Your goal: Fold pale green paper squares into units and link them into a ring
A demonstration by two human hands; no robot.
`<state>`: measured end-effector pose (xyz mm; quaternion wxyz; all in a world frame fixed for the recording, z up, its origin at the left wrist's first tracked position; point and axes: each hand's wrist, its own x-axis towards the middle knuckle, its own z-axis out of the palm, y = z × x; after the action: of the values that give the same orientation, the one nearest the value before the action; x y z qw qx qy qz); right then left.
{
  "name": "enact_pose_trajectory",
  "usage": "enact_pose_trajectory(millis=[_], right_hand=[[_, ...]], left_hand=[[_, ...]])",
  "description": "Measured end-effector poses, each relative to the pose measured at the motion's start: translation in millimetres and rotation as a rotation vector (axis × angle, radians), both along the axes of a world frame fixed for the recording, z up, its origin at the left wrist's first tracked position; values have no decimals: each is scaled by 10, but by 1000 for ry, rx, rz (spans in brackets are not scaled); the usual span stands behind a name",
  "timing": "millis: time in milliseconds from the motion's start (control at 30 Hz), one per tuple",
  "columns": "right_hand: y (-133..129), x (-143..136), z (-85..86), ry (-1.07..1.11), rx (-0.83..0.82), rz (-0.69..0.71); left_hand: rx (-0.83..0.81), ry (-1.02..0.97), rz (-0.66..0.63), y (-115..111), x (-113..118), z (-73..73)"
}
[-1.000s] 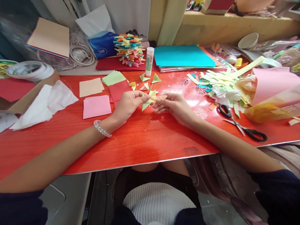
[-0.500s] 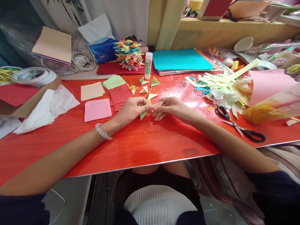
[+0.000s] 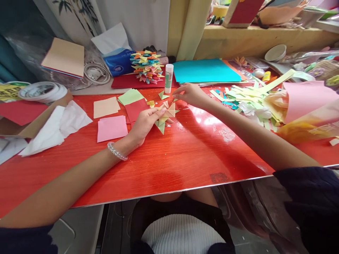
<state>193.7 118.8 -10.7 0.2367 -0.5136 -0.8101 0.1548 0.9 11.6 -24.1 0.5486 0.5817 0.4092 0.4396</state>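
Observation:
My left hand (image 3: 144, 125) is closed on an origami piece (image 3: 170, 112) of joined peach, yellow and green folded paper, its points sticking out past the fingertips. My right hand (image 3: 191, 94) reaches beyond it, fingertips pinching at a small green folded paper triangle, mostly hidden by the fingers. Close by, another green paper triangle (image 3: 163, 95) lies before an upright glue stick (image 3: 168, 78). A small yellow folded piece (image 3: 150, 104) rests near the left hand. Left of that hand are stacked squares of red paper (image 3: 135, 108), green paper (image 3: 129, 96), peach paper (image 3: 106, 107) and pink paper (image 3: 112, 128).
A spiky multicoloured origami model (image 3: 147, 67) stands at the back beside a blue tissue pack (image 3: 118, 63). Turquoise sheets (image 3: 206, 71) lie behind my right hand. Paper strips (image 3: 251, 97) are heaped at right, near pink paper (image 3: 308, 102). White tissue (image 3: 57, 128) lies at left.
My right hand has left the origami piece and moved away from me to the loose green triangle. My left hand keeps hold of the piece. The scissors are now hidden behind my right forearm.

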Motion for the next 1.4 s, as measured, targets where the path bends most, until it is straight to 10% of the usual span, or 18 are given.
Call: enact_pose_trajectory(millis=[833,1167,1400], right_hand=[[-276,284,-313,-125,-98,-323],[-800,260,20,862,-446,66],[-1050,60,28,1055,-681,196]], left_hand=[[-55,-37,-11,11,-8,-36],[-59,-25,-6,0,2,-16],[10,-26,-14,-9,15,-12]])
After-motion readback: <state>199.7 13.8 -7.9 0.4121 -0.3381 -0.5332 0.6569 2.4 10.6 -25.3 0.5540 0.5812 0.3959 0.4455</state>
